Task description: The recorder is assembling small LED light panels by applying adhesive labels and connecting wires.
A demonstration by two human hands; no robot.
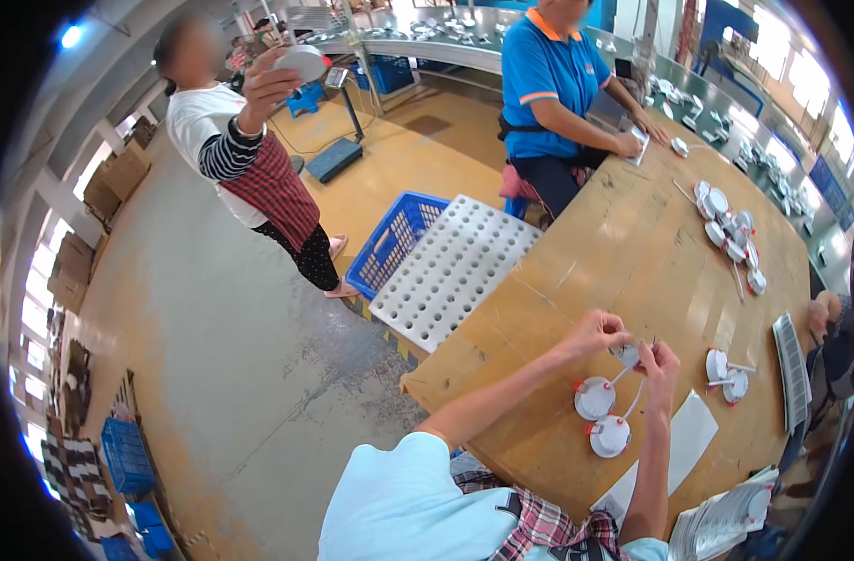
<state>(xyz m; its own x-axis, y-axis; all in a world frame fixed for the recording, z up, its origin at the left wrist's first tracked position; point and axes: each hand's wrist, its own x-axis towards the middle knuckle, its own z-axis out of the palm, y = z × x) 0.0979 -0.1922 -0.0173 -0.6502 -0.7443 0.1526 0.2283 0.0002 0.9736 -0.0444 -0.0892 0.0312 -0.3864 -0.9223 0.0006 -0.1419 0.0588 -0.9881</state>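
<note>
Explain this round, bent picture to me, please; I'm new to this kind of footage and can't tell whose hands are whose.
No machine here: one wide camera worn on a person's head looks down, which bends the edges. That person's left hand and right hand meet over a wooden table, together holding a small round white part in their grip. Just below lie two white round discs with red clips. More discs sit farther along, and a white perforated tray leans at the table's edge. A seated co-worker in blue works at the far end; another person stands on the floor.
</note>
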